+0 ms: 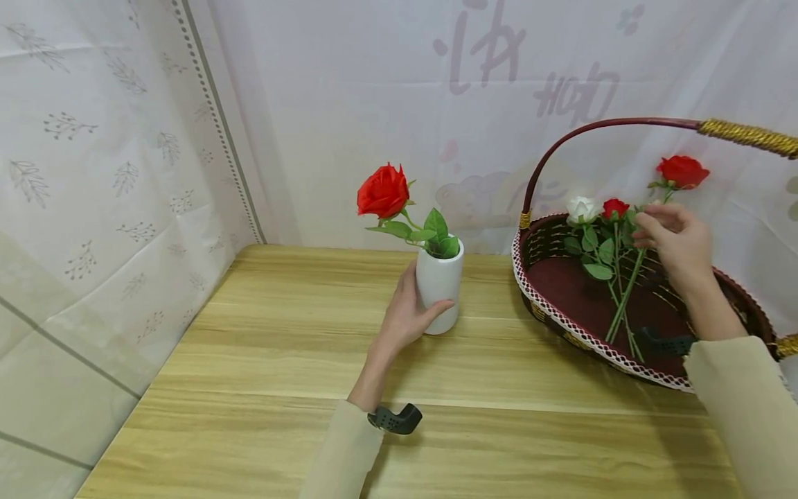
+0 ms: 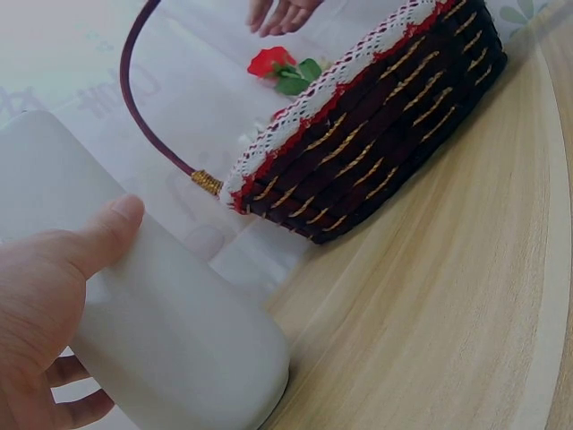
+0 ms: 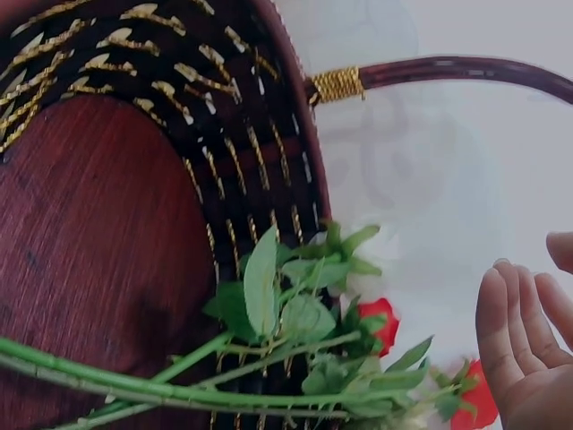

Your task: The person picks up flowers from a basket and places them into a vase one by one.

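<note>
My left hand [image 1: 405, 312] grips a white vase [image 1: 440, 281] low on its body, thumb across the front; the left wrist view shows the vase's base close over the wood. A red rose [image 1: 383, 193] with green leaves leans left out of the vase. Over the wicker basket [image 1: 561, 329], my right hand [image 1: 681, 242] hovers with loosely bent fingers and nothing between them. Beside it in the basket are a white rose [image 1: 582, 210], a small red rose [image 1: 615, 208] and a taller red rose [image 1: 682, 172]. Their green stems [image 3: 161, 387] cross over the basket's floor.
The basket's tall arched handle [image 1: 607, 123], partly wrapped in gold cord, rises above the roses. White lace edges the basket's rim. A wooden table [image 1: 262, 360] lies beneath, with a printed white curtain [image 1: 349, 104] behind and another cloth [image 1: 106, 173] at the left.
</note>
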Available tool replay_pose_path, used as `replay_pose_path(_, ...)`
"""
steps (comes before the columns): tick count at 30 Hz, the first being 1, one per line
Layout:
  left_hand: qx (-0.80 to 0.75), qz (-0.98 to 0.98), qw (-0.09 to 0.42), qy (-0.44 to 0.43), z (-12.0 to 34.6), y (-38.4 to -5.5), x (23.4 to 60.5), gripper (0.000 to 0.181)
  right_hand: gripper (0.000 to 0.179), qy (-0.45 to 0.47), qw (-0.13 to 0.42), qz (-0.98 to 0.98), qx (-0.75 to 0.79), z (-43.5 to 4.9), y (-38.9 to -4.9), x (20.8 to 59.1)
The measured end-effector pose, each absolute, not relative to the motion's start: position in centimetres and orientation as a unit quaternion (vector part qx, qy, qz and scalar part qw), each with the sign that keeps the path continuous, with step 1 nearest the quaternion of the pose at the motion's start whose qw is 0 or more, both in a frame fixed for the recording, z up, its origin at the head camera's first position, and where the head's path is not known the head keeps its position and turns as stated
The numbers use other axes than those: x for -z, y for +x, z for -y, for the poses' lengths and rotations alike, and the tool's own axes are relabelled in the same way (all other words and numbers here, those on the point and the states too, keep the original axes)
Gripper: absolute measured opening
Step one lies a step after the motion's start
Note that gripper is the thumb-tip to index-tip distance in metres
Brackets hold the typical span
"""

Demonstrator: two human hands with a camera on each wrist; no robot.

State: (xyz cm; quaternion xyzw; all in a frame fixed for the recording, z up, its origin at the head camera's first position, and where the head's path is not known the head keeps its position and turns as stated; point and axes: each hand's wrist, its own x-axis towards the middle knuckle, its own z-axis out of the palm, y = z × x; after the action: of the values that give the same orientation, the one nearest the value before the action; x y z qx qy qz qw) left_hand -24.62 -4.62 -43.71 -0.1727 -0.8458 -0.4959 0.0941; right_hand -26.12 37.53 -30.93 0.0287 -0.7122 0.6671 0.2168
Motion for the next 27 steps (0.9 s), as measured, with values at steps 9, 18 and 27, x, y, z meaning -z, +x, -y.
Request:
replay_pose_path(9,0.497,0.847,0.09,-0.168,4.6,-24.5,43.7,0.102,0.012,-0.045,0.205,0.781,-0.589,-39.0,-26.0,31.4)
replay_pose_path(18,0.496,0.846,0.094,-0.172,4.6,-24.7,43.8,0.101,0.015,-0.078,0.202,0.782,-0.584,-40.1,-26.4,32.5)
replay_pose_path(27,0.498,0.843,0.097,-0.175,4.7,-24.6,43.8,0.101,0.012,-0.12,0.179,0.804,-0.555,-41.2,-26.8,33.4)
